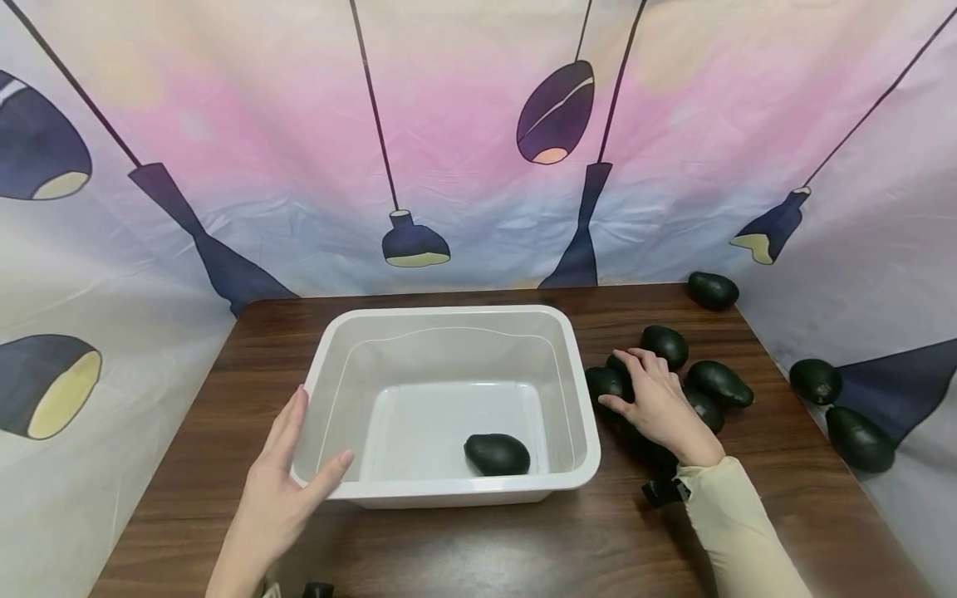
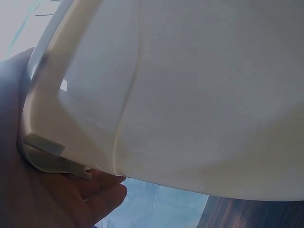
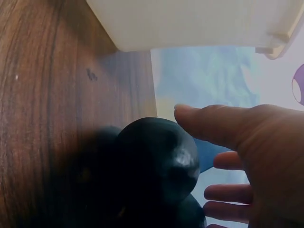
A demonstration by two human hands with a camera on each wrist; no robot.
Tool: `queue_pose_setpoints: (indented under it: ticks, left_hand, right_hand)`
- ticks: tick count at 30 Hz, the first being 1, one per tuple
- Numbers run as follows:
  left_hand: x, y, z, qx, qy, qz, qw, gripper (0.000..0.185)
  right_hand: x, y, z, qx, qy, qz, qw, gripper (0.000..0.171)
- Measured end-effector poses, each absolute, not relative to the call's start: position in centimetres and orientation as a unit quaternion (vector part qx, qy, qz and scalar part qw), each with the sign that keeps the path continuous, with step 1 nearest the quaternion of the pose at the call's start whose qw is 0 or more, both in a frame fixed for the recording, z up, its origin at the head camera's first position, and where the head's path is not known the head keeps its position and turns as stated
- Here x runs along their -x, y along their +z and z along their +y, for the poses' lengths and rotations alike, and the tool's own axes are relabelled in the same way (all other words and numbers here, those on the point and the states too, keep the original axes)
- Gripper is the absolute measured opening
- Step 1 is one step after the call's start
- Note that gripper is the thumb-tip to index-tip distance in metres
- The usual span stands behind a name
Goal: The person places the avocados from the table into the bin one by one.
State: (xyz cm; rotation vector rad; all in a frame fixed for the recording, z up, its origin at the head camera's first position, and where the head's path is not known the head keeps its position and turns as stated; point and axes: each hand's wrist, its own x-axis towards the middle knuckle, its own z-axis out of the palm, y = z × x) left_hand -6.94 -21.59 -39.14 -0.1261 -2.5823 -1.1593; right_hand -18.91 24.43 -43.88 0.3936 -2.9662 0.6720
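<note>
Starting nearest the camera, the left hand (image 1: 280,490) is laid flat against the near-left corner of the tub (image 1: 321,365), fingers straight along the outer wall and thumb resting on the rim; nothing is gripped. In the left wrist view the palm (image 2: 28,190) is seen pressed under the tub's lip. One avocado (image 1: 497,454) is lying inside, near the front wall, its long axis running left to right. Right of the tub, the right hand (image 1: 654,403) is held over a cluster of avocados on the table (image 1: 449,548), fingers spread and loosely extended. An avocado (image 1: 604,382) is touched by the fingertips, just beside the tub's right wall; the thumb (image 3: 209,123) is seen above it, not yet closed round it. Farther avocados (image 1: 713,290) are lying well apart, toward the backdrop (image 1: 478,124).
</note>
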Motion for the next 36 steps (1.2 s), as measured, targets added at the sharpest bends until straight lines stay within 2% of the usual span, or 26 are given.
queue_pose_setpoints:
  ticks: [10, 36]
  left_hand:
    - [7.0, -39.3, -21.6, 0.045, -0.404, -0.900, 0.156, 0.090]
    - [6.9, -39.0, -21.5, 0.045, -0.414, -0.898, 0.143, 0.089]
  right_hand:
    - [19.2, -44.4, 24.3, -0.132, 0.192, -0.971, 0.043, 0.070]
    - [18.7, -45.1, 23.8, -0.153, 0.181, -0.971, 0.040, 0.070]
